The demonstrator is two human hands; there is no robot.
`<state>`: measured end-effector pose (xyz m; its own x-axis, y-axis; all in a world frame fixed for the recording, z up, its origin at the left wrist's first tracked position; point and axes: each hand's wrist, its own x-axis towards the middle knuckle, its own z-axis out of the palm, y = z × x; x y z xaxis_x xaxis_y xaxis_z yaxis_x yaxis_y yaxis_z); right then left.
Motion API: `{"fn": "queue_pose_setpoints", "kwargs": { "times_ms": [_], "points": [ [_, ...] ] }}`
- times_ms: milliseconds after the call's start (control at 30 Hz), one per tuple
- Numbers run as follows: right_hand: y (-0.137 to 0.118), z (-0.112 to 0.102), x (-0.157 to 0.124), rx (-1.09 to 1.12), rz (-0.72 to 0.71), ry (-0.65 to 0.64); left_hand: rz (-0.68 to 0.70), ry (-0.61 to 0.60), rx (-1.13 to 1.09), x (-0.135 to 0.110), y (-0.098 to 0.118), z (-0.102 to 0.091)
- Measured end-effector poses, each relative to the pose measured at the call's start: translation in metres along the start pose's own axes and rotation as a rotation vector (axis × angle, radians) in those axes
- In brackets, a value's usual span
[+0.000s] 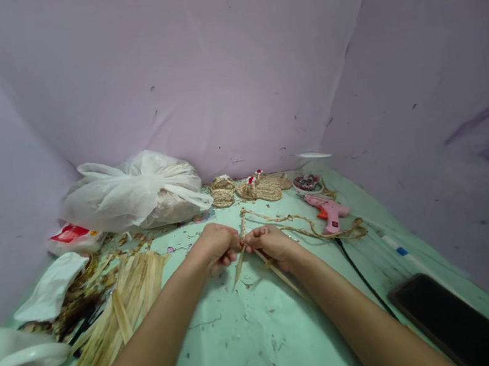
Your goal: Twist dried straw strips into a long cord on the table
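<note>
At the middle of the green tabletop (254, 350), thin straw strips (239, 270) are pinched between both hands. The left hand (216, 247) is closed on them from nine o'clock and the right hand (272, 244) from three o'clock, with the fingers curled tight. A braided cord (311, 229) is laid from the hands toward two o'clock, beside a pink glue gun (328, 209). A bundle of loose straw (126, 290) is seen at eight o'clock, a white plastic bag (133, 192) at eleven, and woven pieces (264, 187) at twelve.
</note>
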<state>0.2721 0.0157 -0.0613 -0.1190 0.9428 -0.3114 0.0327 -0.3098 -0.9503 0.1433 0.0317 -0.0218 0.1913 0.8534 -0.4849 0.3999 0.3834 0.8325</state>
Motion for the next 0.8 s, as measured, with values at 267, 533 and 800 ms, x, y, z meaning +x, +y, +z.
{"fn": "queue_pose_setpoints", "kwargs": {
  "times_ms": [267, 533, 800],
  "points": [
    [0.003, -0.006, 0.004, -0.311, 0.033, 0.027, 0.007, 0.047, 0.286, 0.013, -0.017, 0.012],
    [0.014, 0.000, 0.010, -0.139, -0.028, 0.128, 0.277, 0.234, 0.551, 0.020, -0.021, 0.013],
    [0.016, 0.002, 0.008, -0.134, -0.076, 0.133, 0.322, 0.135, 0.589, 0.024, -0.028, 0.006]
  ]
}}
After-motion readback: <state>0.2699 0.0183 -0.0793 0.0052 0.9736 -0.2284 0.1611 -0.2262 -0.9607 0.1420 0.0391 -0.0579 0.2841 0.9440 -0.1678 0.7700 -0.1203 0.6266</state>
